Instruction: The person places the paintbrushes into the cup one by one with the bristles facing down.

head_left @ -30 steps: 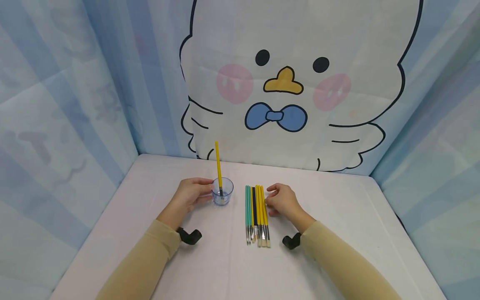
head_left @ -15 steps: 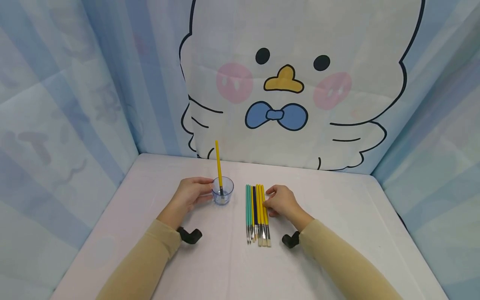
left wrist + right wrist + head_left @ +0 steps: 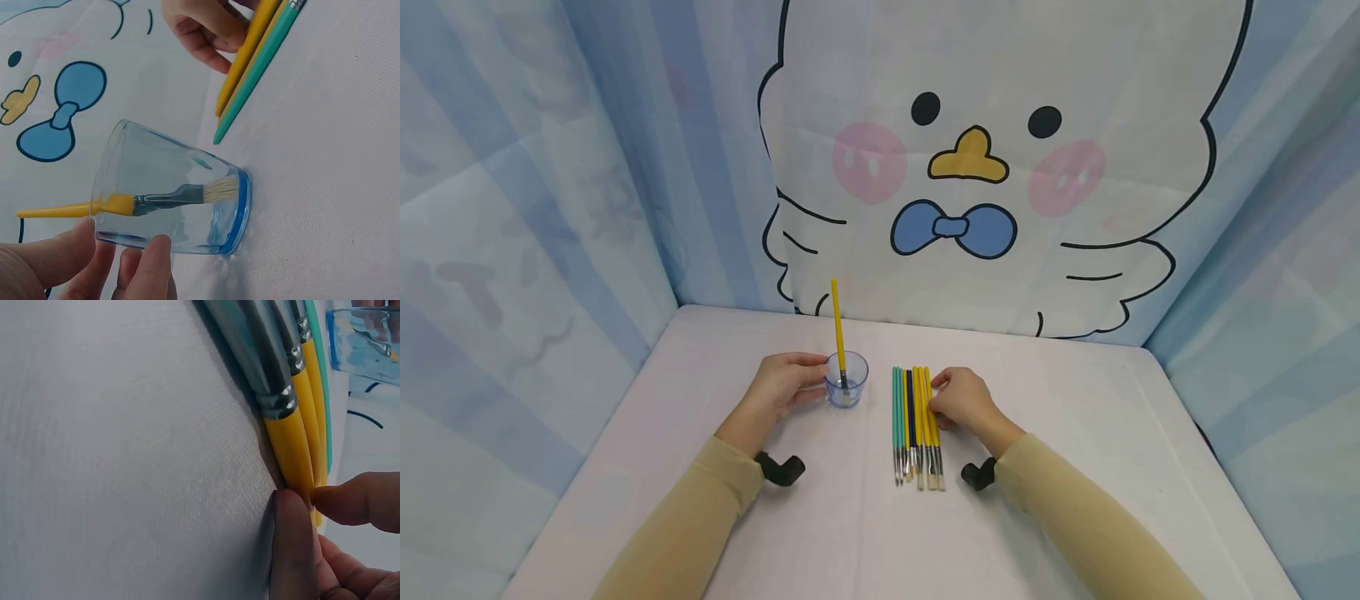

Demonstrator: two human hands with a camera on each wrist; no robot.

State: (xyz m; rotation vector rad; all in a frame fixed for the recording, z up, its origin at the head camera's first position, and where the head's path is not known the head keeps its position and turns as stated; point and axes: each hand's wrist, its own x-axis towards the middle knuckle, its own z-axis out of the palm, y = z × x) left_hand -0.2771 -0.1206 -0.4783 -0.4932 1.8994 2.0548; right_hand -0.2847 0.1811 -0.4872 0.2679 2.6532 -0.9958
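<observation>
A clear cup with a blue-tinted base (image 3: 857, 387) stands upright on the table. Inside it leans a yellow paintbrush (image 3: 838, 329), bristles down on the cup's bottom. My left hand (image 3: 781, 383) holds the cup's left side, thumb by the rim and fingertips on the wall in the left wrist view. To the right lies a row of paintbrushes with teal, dark blue and yellow handles (image 3: 908, 408), bristles toward me. My right hand (image 3: 966, 402) pinches the rightmost yellow paintbrush (image 3: 291, 450) by its handle between thumb and finger; this brush still lies beside the others.
A pale cloth covers the table (image 3: 820, 533). Behind it hangs a curtain printed with a cartoon bird (image 3: 955, 283), and blue striped curtains (image 3: 535, 250) flank both sides. A black wrist mount (image 3: 784, 471) shows under each sleeve cuff.
My right hand has come slightly left and taken the outermost yellow paintbrush in its fingers. The bristle ends of the right-hand brushes have shifted a little to the right. My left hand keeps its place.
</observation>
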